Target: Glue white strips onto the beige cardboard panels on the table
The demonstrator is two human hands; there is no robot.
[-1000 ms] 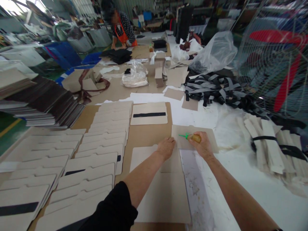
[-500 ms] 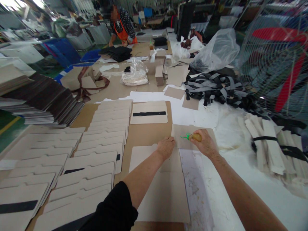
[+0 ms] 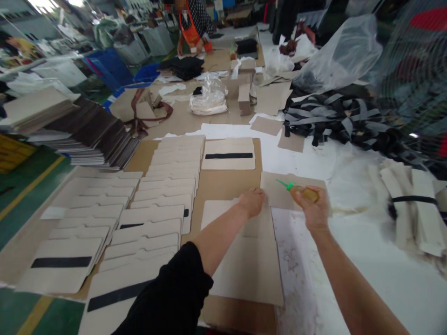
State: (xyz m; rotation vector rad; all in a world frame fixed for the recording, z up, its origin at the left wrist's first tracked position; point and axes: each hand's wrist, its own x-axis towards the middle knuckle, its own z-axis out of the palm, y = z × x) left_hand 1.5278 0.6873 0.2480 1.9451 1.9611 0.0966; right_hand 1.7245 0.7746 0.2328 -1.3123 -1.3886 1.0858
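Note:
My right hand [image 3: 317, 211] is closed round a squeeze bottle [image 3: 310, 194] of yellowish-brown glue. The bottle lies tilted, its green nozzle [image 3: 284, 184] pointing left over a beige cardboard panel [image 3: 275, 199]. At that panel's left edge, my left hand [image 3: 253, 203] grips with its fingers together; the fingertips are partly hidden. Below my left forearm lie larger beige panels [image 3: 247, 265], overlapping one another. A single panel with a black strip [image 3: 228, 163] rests farther back on the brown board.
Overlapping rows of beige panels [image 3: 159, 214] fill the left side. A stack of dark sheets [image 3: 101, 135] stands behind them. Grey and black strips [image 3: 338, 116], banded pale strips [image 3: 412, 200] and a fan [image 3: 415, 74] are on the right. A person in an orange apron [image 3: 190, 23] works at the far end.
The camera view has shifted, so the scene sits farther right and higher at the left. My right hand has moved slightly rightward over the panel with the bottle; my left hand stays at its edge.

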